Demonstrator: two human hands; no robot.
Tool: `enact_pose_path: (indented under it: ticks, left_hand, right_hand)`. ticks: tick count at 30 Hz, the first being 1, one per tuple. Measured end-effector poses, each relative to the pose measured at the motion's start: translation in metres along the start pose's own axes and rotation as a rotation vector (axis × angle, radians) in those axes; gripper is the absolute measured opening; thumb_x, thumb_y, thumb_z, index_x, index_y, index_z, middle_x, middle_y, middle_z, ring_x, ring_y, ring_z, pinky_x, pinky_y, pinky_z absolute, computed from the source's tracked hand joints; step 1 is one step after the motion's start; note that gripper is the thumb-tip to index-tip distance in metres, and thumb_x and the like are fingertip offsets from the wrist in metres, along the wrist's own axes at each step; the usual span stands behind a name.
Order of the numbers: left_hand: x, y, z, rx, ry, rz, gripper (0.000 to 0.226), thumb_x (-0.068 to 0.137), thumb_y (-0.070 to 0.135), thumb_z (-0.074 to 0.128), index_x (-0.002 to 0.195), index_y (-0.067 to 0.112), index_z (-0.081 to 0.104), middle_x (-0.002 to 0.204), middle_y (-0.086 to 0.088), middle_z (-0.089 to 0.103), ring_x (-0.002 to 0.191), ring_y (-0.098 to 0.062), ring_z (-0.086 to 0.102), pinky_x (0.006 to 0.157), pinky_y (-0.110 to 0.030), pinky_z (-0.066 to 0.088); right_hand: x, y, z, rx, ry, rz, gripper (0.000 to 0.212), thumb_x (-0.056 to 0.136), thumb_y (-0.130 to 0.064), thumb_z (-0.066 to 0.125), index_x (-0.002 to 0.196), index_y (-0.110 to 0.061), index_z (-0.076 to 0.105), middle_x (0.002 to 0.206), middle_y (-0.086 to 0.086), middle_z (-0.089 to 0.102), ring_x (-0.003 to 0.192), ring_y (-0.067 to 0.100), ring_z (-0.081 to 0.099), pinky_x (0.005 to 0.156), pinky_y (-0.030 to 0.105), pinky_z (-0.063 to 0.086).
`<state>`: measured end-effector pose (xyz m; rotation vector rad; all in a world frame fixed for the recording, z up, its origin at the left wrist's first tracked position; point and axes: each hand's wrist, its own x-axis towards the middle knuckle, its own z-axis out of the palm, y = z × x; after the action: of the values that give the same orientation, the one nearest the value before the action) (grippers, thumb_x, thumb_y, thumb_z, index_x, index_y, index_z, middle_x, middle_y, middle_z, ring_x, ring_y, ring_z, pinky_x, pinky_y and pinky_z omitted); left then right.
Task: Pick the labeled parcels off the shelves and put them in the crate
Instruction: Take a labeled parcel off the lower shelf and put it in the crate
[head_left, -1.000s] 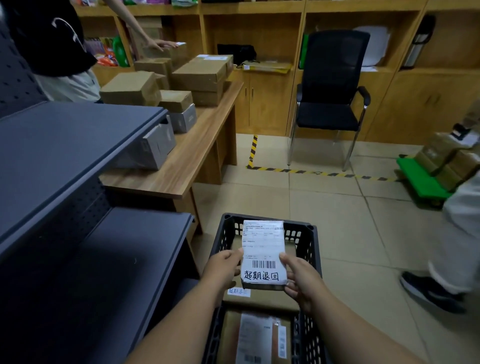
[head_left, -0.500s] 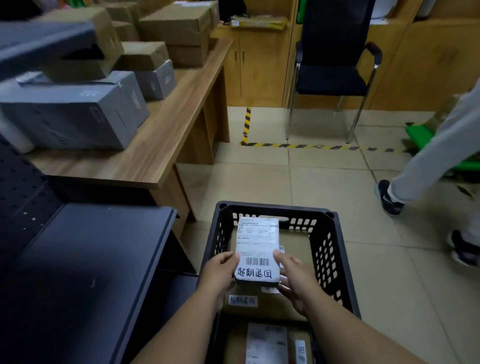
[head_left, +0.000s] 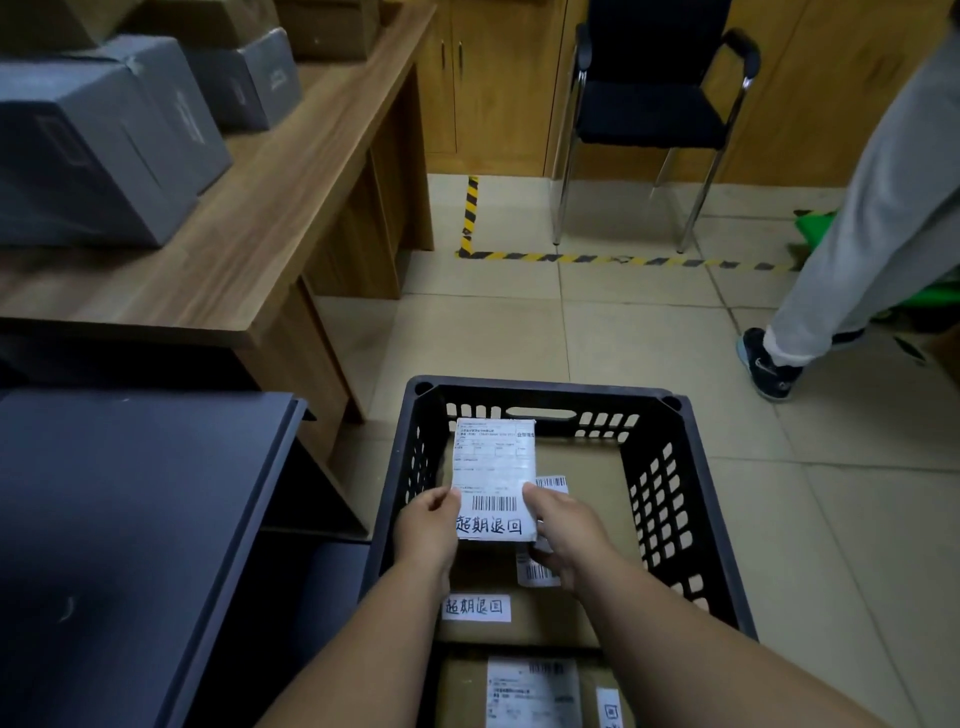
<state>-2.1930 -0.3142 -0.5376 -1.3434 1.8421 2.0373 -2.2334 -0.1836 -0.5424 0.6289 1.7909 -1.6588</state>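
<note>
A small parcel (head_left: 493, 467) with a white shipping label, a barcode and handwritten characters is held inside the black perforated crate (head_left: 670, 499) on the floor. My left hand (head_left: 428, 527) grips its left edge and my right hand (head_left: 563, 535) its right edge. Under it lies a brown cardboard parcel (head_left: 592, 493) with a handwritten sticker (head_left: 475, 607). Another labeled brown parcel (head_left: 530, 691) lies at the crate's near end. The dark grey shelf (head_left: 130, 519) is to the left.
A wooden desk (head_left: 270, 208) at left carries grey boxes (head_left: 93, 140) and brown boxes. A black chair (head_left: 654, 114) stands behind striped floor tape (head_left: 623, 258). A person's leg in grey trousers (head_left: 857, 249) steps at right beside a green cart (head_left: 815, 228).
The view has tilted down and nearer to the crate. Both hands have lowered the small parcel deeper into the crate. The person at right has walked further right.
</note>
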Motion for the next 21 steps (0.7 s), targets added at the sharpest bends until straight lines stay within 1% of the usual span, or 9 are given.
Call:
enact_pose_path:
  ticks: [3, 5, 7, 9, 12, 14, 17, 19, 21]
  left_hand:
    - [0.009, -0.002, 0.004, 0.011, 0.039, 0.01, 0.008, 0.095, 0.022, 0.053, 0.098, 0.021, 0.06, 0.091, -0.008, 0.07, 0.088, -0.025, 0.066, 0.083, -0.042, 0.055]
    - [0.014, -0.004, 0.006, 0.003, 0.061, 0.013, 0.01, 0.095, 0.022, 0.052, 0.098, 0.021, 0.061, 0.09, -0.008, 0.07, 0.086, -0.026, 0.067, 0.08, -0.039, 0.055]
    - [0.019, -0.005, 0.008, -0.002, 0.083, 0.028, 0.012, 0.095, 0.022, 0.051, 0.101, 0.019, 0.062, 0.091, -0.008, 0.07, 0.086, -0.025, 0.066, 0.074, -0.035, 0.053]
    - [0.023, -0.005, 0.01, -0.008, 0.095, 0.039, 0.013, 0.095, 0.022, 0.051, 0.102, 0.019, 0.062, 0.091, -0.008, 0.07, 0.083, -0.023, 0.065, 0.068, -0.031, 0.051]
    - [0.027, -0.003, 0.012, -0.025, 0.108, 0.048, 0.013, 0.095, 0.02, 0.051, 0.102, 0.018, 0.062, 0.086, -0.005, 0.068, 0.076, -0.019, 0.064, 0.058, -0.028, 0.048]
    - [0.027, -0.002, 0.013, -0.014, 0.113, 0.052, 0.014, 0.095, 0.02, 0.051, 0.103, 0.017, 0.062, 0.087, -0.004, 0.068, 0.076, -0.018, 0.064, 0.056, -0.026, 0.046]
    - [0.025, -0.002, 0.013, -0.008, 0.113, 0.053, 0.018, 0.095, 0.02, 0.051, 0.107, 0.015, 0.063, 0.091, -0.007, 0.069, 0.079, -0.02, 0.064, 0.058, -0.027, 0.046]
    - [0.024, -0.001, 0.013, -0.001, 0.117, 0.052, 0.019, 0.095, 0.02, 0.051, 0.107, 0.014, 0.064, 0.092, -0.008, 0.069, 0.079, -0.02, 0.063, 0.059, -0.027, 0.046]
    - [0.022, 0.0, 0.011, 0.019, 0.133, 0.055, 0.02, 0.094, 0.021, 0.051, 0.107, 0.014, 0.064, 0.092, -0.008, 0.069, 0.073, -0.019, 0.06, 0.059, -0.027, 0.044]
  right_hand:
    - [0.008, 0.0, 0.004, -0.011, 0.021, -0.006, 0.013, 0.092, -0.026, 0.054, 0.09, -0.018, 0.065, 0.095, 0.01, 0.074, 0.091, 0.029, 0.068, 0.075, 0.036, 0.053]
    - [0.012, 0.0, 0.006, -0.025, 0.031, -0.01, 0.013, 0.092, -0.026, 0.053, 0.089, -0.019, 0.064, 0.096, 0.01, 0.074, 0.095, 0.03, 0.069, 0.079, 0.039, 0.055]
    - [0.015, 0.0, 0.009, -0.036, 0.037, -0.015, 0.014, 0.092, -0.027, 0.054, 0.085, -0.021, 0.064, 0.097, 0.01, 0.074, 0.092, 0.028, 0.069, 0.085, 0.042, 0.055]
    - [0.018, -0.001, 0.01, -0.02, 0.044, -0.018, 0.016, 0.092, -0.026, 0.054, 0.079, -0.021, 0.063, 0.097, 0.01, 0.074, 0.086, 0.025, 0.067, 0.086, 0.041, 0.054]
    - [0.02, -0.003, 0.012, -0.012, 0.045, -0.022, 0.018, 0.093, -0.027, 0.054, 0.079, -0.019, 0.063, 0.097, 0.01, 0.074, 0.093, 0.028, 0.069, 0.082, 0.039, 0.055]
    - [0.021, -0.004, 0.012, -0.014, 0.042, -0.016, 0.018, 0.093, -0.027, 0.054, 0.081, -0.018, 0.064, 0.097, 0.009, 0.074, 0.095, 0.028, 0.069, 0.08, 0.037, 0.056]
    - [0.021, -0.004, 0.011, -0.02, 0.035, -0.01, 0.017, 0.093, -0.028, 0.053, 0.085, -0.018, 0.065, 0.096, 0.008, 0.074, 0.093, 0.026, 0.069, 0.079, 0.036, 0.055]
    - [0.02, -0.004, 0.01, -0.046, 0.038, -0.025, 0.017, 0.093, -0.029, 0.053, 0.095, -0.018, 0.065, 0.093, 0.005, 0.073, 0.091, 0.025, 0.068, 0.079, 0.036, 0.054]
    - [0.017, -0.006, 0.008, -0.099, 0.076, -0.064, 0.024, 0.092, -0.03, 0.053, 0.108, -0.017, 0.065, 0.086, -0.001, 0.069, 0.083, 0.021, 0.064, 0.079, 0.035, 0.052]
